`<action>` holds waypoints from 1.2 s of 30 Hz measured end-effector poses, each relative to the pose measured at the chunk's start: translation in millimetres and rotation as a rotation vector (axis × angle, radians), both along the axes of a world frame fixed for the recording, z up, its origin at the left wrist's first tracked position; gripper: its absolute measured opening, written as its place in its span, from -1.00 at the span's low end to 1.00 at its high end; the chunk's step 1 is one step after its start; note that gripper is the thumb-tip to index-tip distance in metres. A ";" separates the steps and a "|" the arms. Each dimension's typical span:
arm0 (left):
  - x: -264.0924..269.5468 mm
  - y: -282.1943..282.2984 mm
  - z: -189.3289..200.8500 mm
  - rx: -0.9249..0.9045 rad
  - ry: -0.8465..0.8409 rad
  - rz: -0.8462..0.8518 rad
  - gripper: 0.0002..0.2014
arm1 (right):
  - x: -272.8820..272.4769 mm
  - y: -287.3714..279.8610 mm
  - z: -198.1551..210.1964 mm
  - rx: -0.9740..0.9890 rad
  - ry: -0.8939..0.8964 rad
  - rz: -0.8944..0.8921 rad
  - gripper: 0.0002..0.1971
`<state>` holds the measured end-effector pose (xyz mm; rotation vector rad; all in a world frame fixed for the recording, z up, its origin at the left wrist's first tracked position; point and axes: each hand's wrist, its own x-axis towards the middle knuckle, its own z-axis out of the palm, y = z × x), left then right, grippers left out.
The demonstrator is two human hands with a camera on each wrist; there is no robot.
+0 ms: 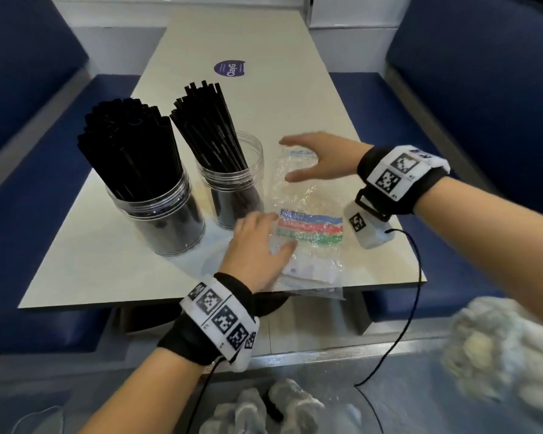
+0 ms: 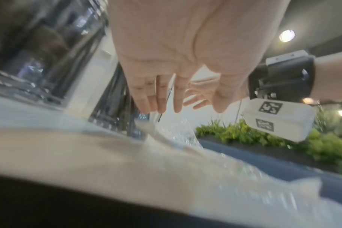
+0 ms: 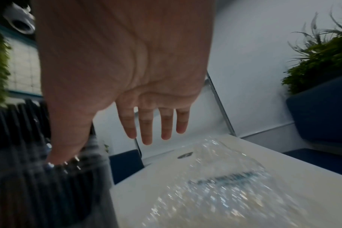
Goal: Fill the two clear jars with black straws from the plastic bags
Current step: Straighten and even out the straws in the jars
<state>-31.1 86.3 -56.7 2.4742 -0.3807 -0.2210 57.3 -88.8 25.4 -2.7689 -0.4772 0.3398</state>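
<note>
Two clear jars stand on the left of the table, both packed with black straws: a wide jar (image 1: 162,220) and a narrower jar (image 1: 232,186) to its right. An empty, crinkled plastic bag (image 1: 308,195) with coloured stripes lies flat right of the jars. My left hand (image 1: 273,236) rests on the bag's near left part with straight fingers (image 2: 162,100). My right hand (image 1: 295,159) hovers spread over the bag's far end, holding nothing; its fingers (image 3: 146,131) hang above the bag (image 3: 215,185) beside the straws (image 3: 29,154).
The pale table (image 1: 107,270) has a purple sticker (image 1: 229,68) at its far end. Blue bench seats (image 1: 483,89) flank both sides. A black cable (image 1: 411,308) hangs off the front edge. Pale crumpled material (image 1: 264,408) lies below, and green plants (image 2: 244,135) stand behind.
</note>
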 end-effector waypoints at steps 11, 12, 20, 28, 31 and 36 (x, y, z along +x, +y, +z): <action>14.9 35.7 25.7 -0.171 0.077 0.391 -0.27 | 5.7 73.7 23.4 -0.036 0.050 0.030 -0.21; 16.1 38.6 25.3 -0.181 0.083 0.391 -0.27 | 5.1 75.4 22.0 -0.035 0.037 0.019 -0.24; 34.3 66.1 23.4 -0.238 0.093 0.394 0.04 | -8.4 83.7 28.7 -0.037 0.002 0.053 -0.48; 44.7 67.4 9.2 -0.480 0.024 0.462 0.12 | -0.3 89.1 49.0 0.081 0.042 -0.055 -0.34; 47.3 66.7 4.9 -0.510 0.023 0.460 0.09 | 8.6 106.7 61.0 0.220 -0.093 -0.020 -0.09; 51.4 67.0 3.2 -0.510 0.058 0.439 0.17 | 26.7 144.8 59.3 0.181 -0.157 0.006 -0.15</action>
